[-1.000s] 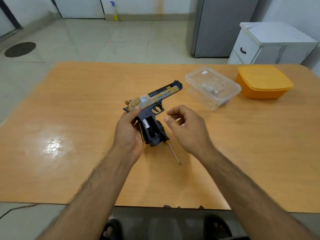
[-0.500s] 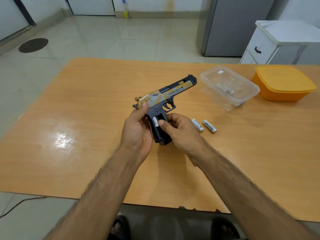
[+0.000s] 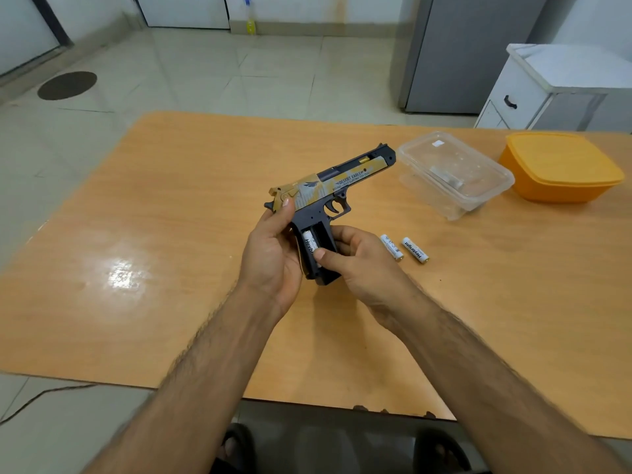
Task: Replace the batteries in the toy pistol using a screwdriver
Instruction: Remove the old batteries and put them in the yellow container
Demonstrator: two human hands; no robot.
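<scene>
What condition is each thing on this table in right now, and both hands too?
toy pistol: held above the table, grip compartment open
battery in grip: seated in one slot, the slot beside it empty
two loose batteries: lying side by side on the table
clear container: lid on
orange container: lid on
left hand: grips the pistol's grip
right hand: thumb presses the seated battery

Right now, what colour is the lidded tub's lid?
Orange lid, matching its tub; head view shows it.

The toy pistol point(image 3: 337, 186) slide reads "DESERT EAGLE"; a loose battery point(image 3: 415, 250) reads "Heybright".
</scene>
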